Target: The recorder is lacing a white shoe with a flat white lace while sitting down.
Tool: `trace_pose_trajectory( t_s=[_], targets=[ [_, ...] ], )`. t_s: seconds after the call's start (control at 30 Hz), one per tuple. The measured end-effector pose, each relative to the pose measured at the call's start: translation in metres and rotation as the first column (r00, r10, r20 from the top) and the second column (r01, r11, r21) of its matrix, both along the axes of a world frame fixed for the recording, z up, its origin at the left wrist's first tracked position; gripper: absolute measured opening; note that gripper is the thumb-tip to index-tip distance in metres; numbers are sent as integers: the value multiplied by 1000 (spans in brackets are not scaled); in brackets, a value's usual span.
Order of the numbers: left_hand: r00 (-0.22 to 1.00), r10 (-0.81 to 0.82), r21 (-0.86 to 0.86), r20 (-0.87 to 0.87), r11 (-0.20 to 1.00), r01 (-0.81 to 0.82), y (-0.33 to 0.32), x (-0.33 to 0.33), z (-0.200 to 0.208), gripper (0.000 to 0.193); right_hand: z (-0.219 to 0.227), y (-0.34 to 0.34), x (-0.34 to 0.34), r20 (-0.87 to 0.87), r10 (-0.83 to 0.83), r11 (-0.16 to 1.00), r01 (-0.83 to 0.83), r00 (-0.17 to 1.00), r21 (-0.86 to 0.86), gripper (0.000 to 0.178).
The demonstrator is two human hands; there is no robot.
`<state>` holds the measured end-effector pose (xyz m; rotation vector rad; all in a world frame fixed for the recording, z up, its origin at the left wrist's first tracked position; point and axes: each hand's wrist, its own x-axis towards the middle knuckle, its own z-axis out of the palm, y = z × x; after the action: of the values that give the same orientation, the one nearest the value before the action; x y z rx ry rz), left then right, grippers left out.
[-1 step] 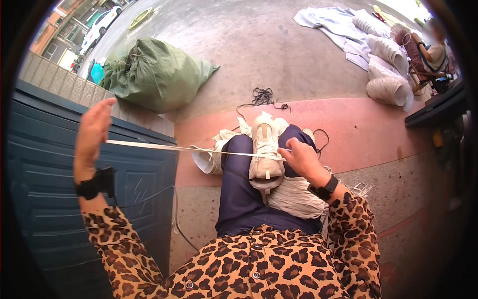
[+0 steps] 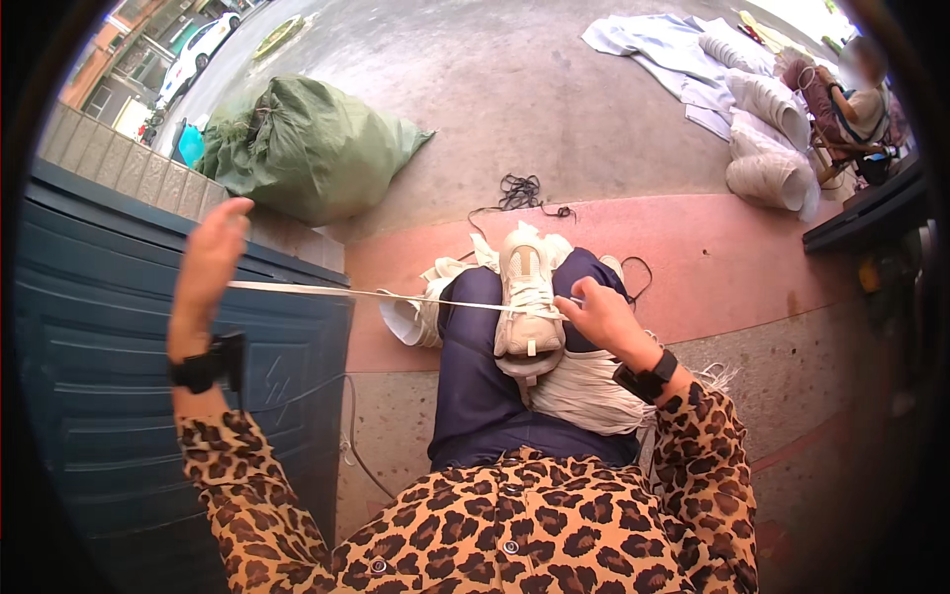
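A beige sneaker (image 2: pixel 528 297) rests on my lap between my thighs, its heel toward me and its toe pointing away. A flat cream shoelace (image 2: pixel 346 292) stretches nearly level from the shoe's lacing out to the left. My left hand (image 2: pixel 210 262) is raised over the dark panel, its fingers upward and the far end of the lace in its grip. My right hand (image 2: pixel 606 315) is beside the shoe's right edge, thumb and fingertips closed on the lace by the eyelets. A thick bundle of cream laces (image 2: pixel 589 391) lies across my right thigh.
A dark blue panelled door (image 2: pixel 148 396) stands at my left. Beyond it sits a full green sack (image 2: pixel 317 148). Tangled black cord (image 2: pixel 520 192) lies on the floor ahead. At far right are wrapped cream bundles (image 2: pixel 772 183), pale cloth (image 2: pixel 653 49) and a seated person (image 2: pixel 861 109).
My left hand has shifted a little to the right, toward the shoe, still with the lace. My right hand and the sneaker stay almost where they were.
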<state>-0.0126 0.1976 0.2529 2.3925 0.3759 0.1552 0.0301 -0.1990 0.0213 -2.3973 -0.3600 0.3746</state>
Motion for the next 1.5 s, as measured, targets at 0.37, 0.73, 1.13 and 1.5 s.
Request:
trace_pose_trajectory(
  t_s=[0.37, 0.73, 1.13, 1.5],
  targets=[
    [901, -370, -433, -225, 867, 248, -147, -29, -247, 20, -9, -15, -32, -347, 105, 962, -6, 932, 274, 20],
    [848, -526, 367, -57, 779, 508, -168, -12, -249, 8, -41, 8, -24, 331, 22, 999, -33, 943, 26, 7],
    [673, -713, 645, -196, 424, 636, -177, 8, -235, 5, -33, 22, -18, 474, 331, 895, -113, 816, -431, 8],
    [913, -409, 347, -13, 854, 387, -191, -28, -248, 19, -38, 18, -12, 361, 144, 972, -62, 921, -228, 10]
  ],
)
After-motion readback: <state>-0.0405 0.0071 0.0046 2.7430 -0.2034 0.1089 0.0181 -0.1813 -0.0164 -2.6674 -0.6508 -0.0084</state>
